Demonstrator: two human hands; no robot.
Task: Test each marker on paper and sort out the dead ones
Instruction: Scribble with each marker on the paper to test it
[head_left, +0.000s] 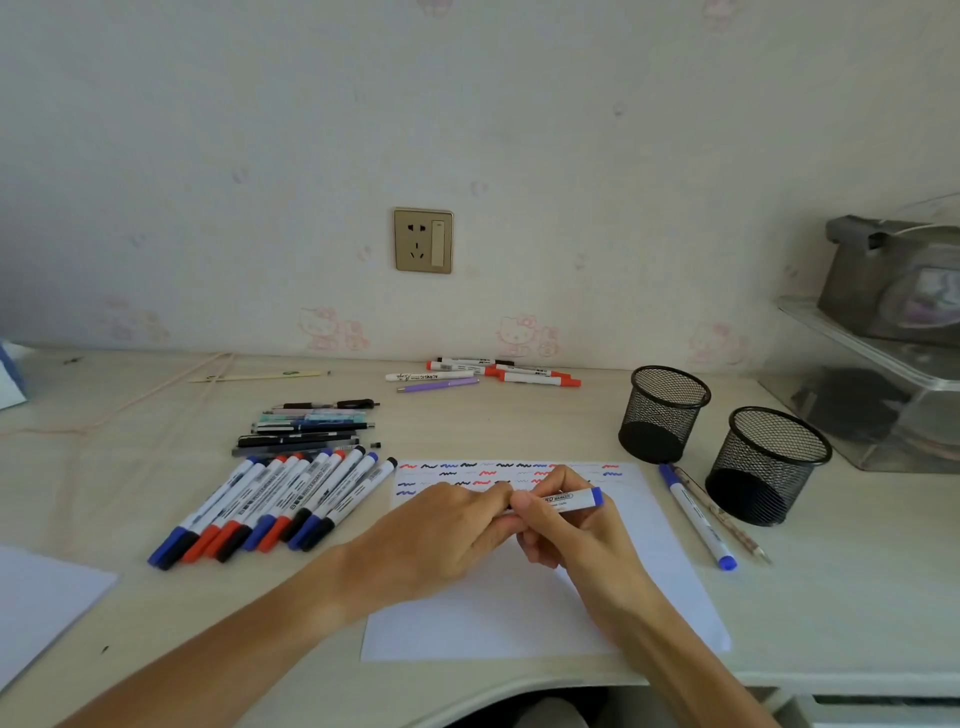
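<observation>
1. Marker (571, 500), blue-ended, is held over the paper (519, 613), centre of the surface (857, 597).
2. Your right hand (558, 519) grips its barrel; your left hand (447, 530) pinches its left end.
3. Marker row (270, 506) lies left of the paper.
4. Mesh cups (727, 441) stand right; one blue marker (698, 517) lies beside them.

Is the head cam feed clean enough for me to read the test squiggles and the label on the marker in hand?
Head view: soft even light, no glare on the paper; red, blue and black squiggles distinguishable, fainter ones hard to read. The held marker label is only partly legible, fingers cover the rest. Wide-angle bending curves the desk edge; the mesh cups look tilted.
</observation>
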